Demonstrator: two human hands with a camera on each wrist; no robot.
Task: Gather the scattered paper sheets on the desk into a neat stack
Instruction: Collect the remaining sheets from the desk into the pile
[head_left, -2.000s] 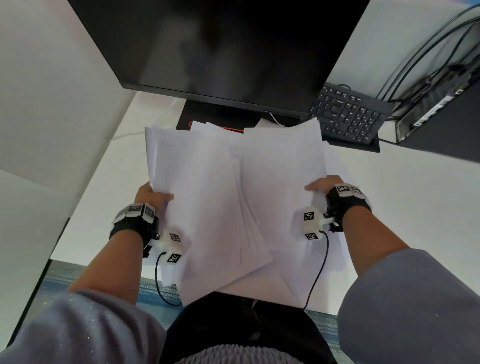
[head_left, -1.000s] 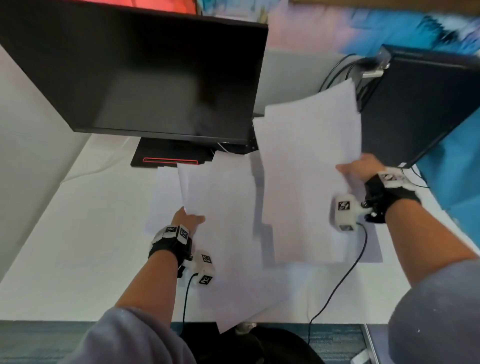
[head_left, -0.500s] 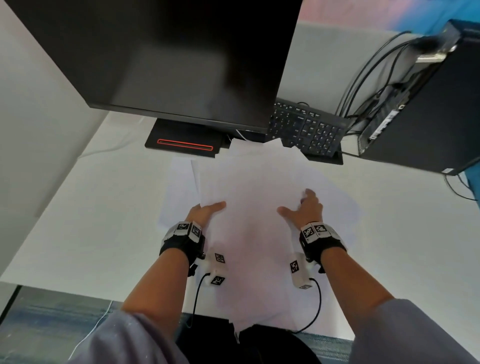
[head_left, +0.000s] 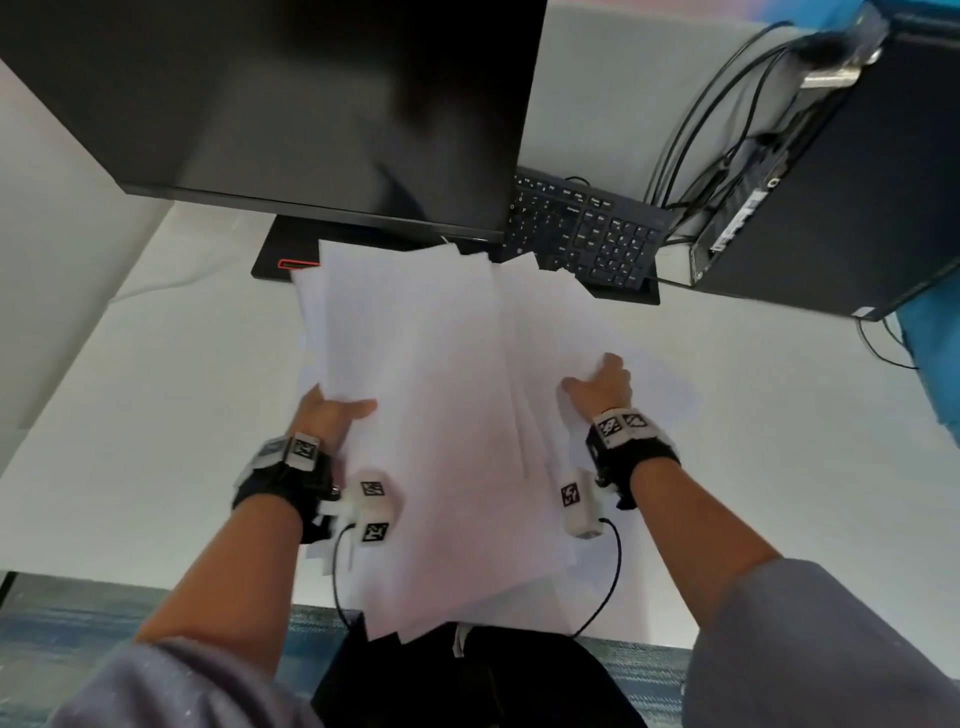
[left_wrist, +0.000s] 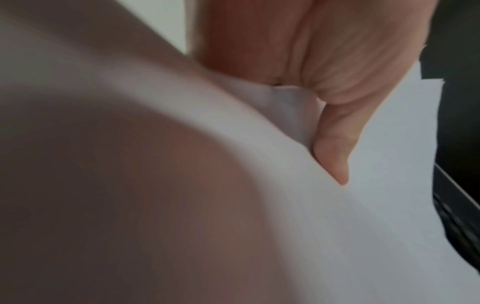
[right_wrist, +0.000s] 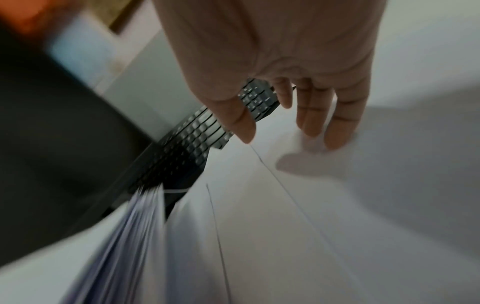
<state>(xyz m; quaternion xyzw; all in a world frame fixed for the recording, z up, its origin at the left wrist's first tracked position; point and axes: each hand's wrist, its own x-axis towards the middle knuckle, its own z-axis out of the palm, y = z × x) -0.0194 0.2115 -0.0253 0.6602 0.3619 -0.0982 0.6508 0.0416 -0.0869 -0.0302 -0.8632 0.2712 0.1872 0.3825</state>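
Note:
A loose, fanned pile of white paper sheets (head_left: 441, 415) lies mid-desk and hangs over the front edge. My left hand (head_left: 337, 413) grips the pile's left edge, thumb on top and fingers beneath; the left wrist view shows that thumb (left_wrist: 335, 144) pinching the sheets (left_wrist: 376, 205), which bulge up. My right hand (head_left: 600, 382) rests with straight fingers on the sheets at the pile's right side. In the right wrist view its fingertips (right_wrist: 335, 135) touch flat sheets (right_wrist: 285, 226), with the raised bundle's edges blurred at lower left.
A black monitor (head_left: 311, 104) overhangs the back of the white desk (head_left: 156, 415), its base (head_left: 291, 254) just behind the papers. A black keyboard (head_left: 587, 234) leans at the back right, next to a computer tower (head_left: 841, 171) with cables (head_left: 691, 119).
Half a second ago both hands lay flat on the pile. The left hand now pinches and lifts its left side; the right hand has slid outward to the right.

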